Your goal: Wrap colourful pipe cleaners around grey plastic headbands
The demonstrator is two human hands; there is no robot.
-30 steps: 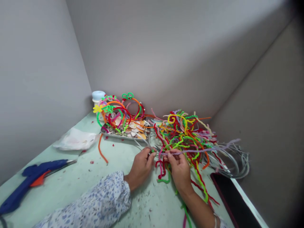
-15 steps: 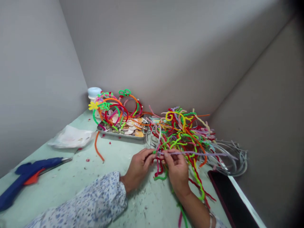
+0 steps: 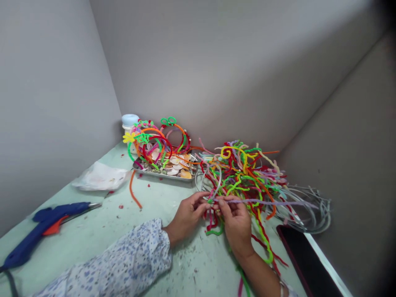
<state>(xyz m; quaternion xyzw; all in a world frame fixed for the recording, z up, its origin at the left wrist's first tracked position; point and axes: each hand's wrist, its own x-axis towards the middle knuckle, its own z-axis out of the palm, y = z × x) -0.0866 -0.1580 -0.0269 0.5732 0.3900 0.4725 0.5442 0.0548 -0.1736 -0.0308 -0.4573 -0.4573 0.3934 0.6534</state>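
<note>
Between finger and thumb, my right hand (image 3: pixel 236 225) pinches a long lavender pipe cleaner (image 3: pixel 269 202), whose free end stretches off to the right. My left hand (image 3: pixel 189 214) is closed beside it, pinching a small green and pink pipe-cleaner piece (image 3: pixel 210 201) joined to a clear looped band (image 3: pixel 220 177). The fingertips of both hands nearly meet there, and they partly hide the join. Behind and to the right lies a tangled heap of coloured pipe cleaners (image 3: pixel 244 173). Red and green ends hang below my fingers.
A blue glue gun (image 3: pixel 46 231) lies at left near a plastic bag (image 3: pixel 100 177). At the back, a metal tray (image 3: pixel 163 176) holds shells and pipe-cleaner headbands (image 3: pixel 154 140) by a white jar (image 3: pixel 130 120). Clear bands (image 3: pixel 321 210) and a dark phone-like slab (image 3: pixel 306 255) are at right.
The whole view has shifted, so everything sits slightly further right. Both hands keep their pinch at the same join, with only slight finger movement.
</note>
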